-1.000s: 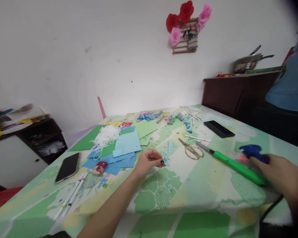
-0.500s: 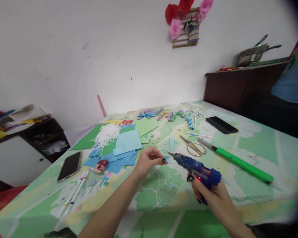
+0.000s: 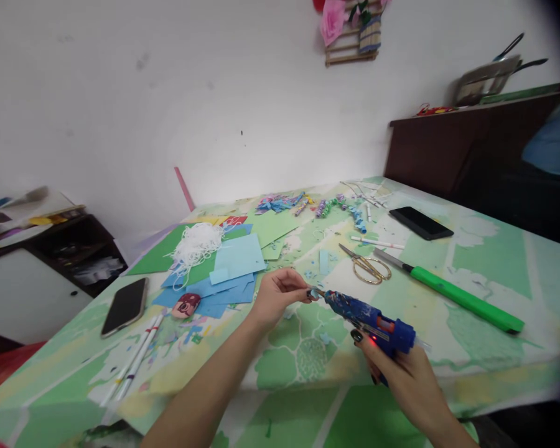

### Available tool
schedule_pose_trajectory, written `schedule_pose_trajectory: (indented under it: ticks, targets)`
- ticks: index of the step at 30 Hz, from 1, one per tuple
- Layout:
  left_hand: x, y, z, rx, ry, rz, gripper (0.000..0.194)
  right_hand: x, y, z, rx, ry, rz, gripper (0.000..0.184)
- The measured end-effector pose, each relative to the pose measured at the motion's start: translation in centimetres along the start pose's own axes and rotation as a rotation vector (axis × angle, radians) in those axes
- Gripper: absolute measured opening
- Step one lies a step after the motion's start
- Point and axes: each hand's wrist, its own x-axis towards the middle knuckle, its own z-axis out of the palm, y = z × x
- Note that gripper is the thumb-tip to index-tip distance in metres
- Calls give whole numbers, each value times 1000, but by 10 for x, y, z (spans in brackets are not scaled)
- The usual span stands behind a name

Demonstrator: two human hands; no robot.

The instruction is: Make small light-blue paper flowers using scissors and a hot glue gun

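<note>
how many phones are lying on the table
2. The first phone lies on the left side, beside the white sticks. The second phone lies on the right side, beyond the green-handled tool.

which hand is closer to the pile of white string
Left. The left hand is right of the white string; the right hand, holding the blue glue gun, is farther right.

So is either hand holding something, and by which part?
The right hand grips a blue glue gun by its handle; the left hand pinches a small light-blue piece, exactly where is too small to tell.
</note>
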Motion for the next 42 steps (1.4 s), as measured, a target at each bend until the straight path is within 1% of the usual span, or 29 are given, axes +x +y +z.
schedule_pose_trajectory:
  ticks: [16,23,37,42]
  targets:
    - [0,-2,-1,-33,-28,13,20,0,-3,0,-14,15,-14,39]
    - [0,0,0,-31,-34,3,19,-1,-2,0,-19,22,-13,37]
    - [1,-2,-1,-39,-33,16,19,-2,-3,-1,-44,22,-64,32]
    - [0,-1,0,-40,-25,21,19,-3,1,-1,-90,14,-81,32]
